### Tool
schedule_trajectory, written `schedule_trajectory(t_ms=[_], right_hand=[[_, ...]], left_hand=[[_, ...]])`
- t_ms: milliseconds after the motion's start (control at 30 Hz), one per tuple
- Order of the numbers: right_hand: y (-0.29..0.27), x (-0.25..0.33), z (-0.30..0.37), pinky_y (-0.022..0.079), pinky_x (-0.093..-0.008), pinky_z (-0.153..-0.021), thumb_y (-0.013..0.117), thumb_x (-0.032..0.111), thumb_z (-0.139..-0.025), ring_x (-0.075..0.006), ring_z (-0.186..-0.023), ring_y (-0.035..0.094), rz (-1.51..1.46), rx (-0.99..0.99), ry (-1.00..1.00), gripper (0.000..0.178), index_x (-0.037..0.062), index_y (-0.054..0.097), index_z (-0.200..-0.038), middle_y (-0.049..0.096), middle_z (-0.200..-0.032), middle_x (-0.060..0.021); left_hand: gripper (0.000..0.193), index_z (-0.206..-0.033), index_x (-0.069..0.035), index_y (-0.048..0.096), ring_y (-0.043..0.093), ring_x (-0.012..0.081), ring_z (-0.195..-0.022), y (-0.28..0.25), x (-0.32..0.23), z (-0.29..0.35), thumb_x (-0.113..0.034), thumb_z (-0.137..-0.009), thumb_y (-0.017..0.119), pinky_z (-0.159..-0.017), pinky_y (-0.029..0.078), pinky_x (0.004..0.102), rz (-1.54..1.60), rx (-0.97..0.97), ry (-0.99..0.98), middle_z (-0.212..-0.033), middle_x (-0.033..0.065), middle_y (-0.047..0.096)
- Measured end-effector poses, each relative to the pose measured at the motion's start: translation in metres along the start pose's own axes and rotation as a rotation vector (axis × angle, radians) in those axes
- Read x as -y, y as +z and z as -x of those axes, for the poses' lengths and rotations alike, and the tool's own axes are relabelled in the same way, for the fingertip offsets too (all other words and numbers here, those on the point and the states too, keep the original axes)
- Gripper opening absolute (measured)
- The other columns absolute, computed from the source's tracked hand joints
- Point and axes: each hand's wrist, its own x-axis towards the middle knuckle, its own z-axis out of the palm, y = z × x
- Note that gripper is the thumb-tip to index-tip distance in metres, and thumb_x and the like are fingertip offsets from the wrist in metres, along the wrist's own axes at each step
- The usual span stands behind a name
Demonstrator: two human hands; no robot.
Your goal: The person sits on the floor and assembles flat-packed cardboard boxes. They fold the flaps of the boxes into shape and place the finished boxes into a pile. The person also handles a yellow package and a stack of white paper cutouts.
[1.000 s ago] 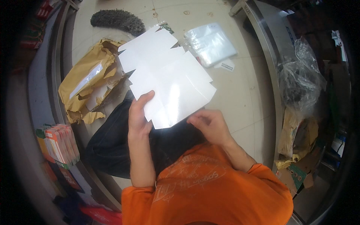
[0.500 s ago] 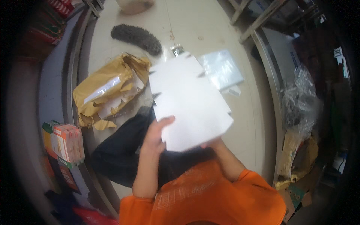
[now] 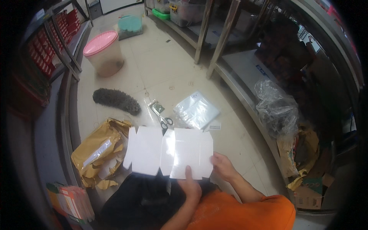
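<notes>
A flat white cardboard box blank (image 3: 145, 151), with notched flaps and crease lines, lies spread out over my lap. My left hand (image 3: 189, 187) grips its lower edge, thumb on top and fingers hidden beneath. At the right edge, my right hand (image 3: 223, 167) pinches the card by the side. Just beyond the blank lie scissors (image 3: 165, 122) with dark handles, next to a small clear packet (image 3: 157, 107). A pack of clear plastic bags (image 3: 197, 110) rests on the floor to their right.
Left of me sits a torn brown paper parcel (image 3: 92, 153); a dark grey fuzzy roll (image 3: 116, 101) lies beyond it. A pink-lidded tub (image 3: 103, 53) stands farther off. Metal shelving (image 3: 234, 80) runs along the right, bearing crumpled clear plastic (image 3: 276, 107). Folded cartons (image 3: 73, 203) stand at lower left.
The white cardboard has been turned and opened out, with a panel now reaching left. My left hand has shifted right, and my right hand has come into view at the side edge. The view has tipped up.
</notes>
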Motion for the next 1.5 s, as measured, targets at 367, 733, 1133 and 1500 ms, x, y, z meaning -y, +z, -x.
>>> schedule_trajectory(t_ms=[367, 733, 1133, 1500], right_hand=[[-0.022, 0.081, -0.162, 0.047, -0.0272, -0.073, 0.055, 0.013, -0.079, -0.0131, -0.083, 0.058, 0.803, 0.414, -0.197, 0.033, -0.0012, 0.063, -0.108, 0.064, -0.090, -0.0074], [0.025, 0.065, -0.193, 0.048, -0.0359, -0.069, 0.062, 0.024, -0.083, -0.0276, -0.073, 0.063, 0.888, -0.071, -0.599, 0.027, -0.0021, 0.062, -0.093, 0.064, -0.078, -0.0178], [-0.036, -0.083, -0.130, 0.049, -0.0422, -0.069, 0.060, 0.040, -0.085, -0.0327, -0.071, 0.064, 0.980, -0.225, -0.148, 0.036, 0.0055, 0.066, -0.094, 0.065, -0.073, -0.0167], [-0.075, -0.126, -0.091, 0.049, -0.0413, -0.078, 0.066, 0.022, -0.085, -0.0260, -0.091, 0.062, 0.649, -0.123, -0.358, 0.021, 0.0023, 0.071, -0.087, 0.068, -0.093, -0.0124]], left_hand=[[0.076, -0.133, 0.001, 0.041, 0.042, 0.0385, -0.124, -0.059, -0.170, -0.052, -0.018, -0.069, 0.077, -0.106, 0.032, 0.0445, -1.337, 0.287, 0.780, -0.125, 0.0224, 0.051], [0.047, -0.117, 0.002, 0.056, 0.062, 0.0169, -0.082, -0.132, -0.166, -0.141, -0.019, -0.078, 0.072, -0.075, 0.051, 0.0294, -0.874, 0.590, -0.333, -0.101, 0.0091, 0.063], [0.049, -0.119, 0.003, 0.053, 0.059, 0.0203, -0.095, -0.155, -0.154, -0.130, -0.016, -0.077, 0.068, -0.083, 0.048, 0.0324, -0.564, 0.609, -0.341, -0.106, 0.0098, 0.061], [0.043, -0.125, 0.005, 0.047, 0.059, 0.0238, -0.102, -0.095, -0.099, -0.101, -0.011, -0.087, 0.060, -0.088, 0.048, 0.0366, -0.082, 0.255, -0.264, -0.114, 0.0142, 0.058]])
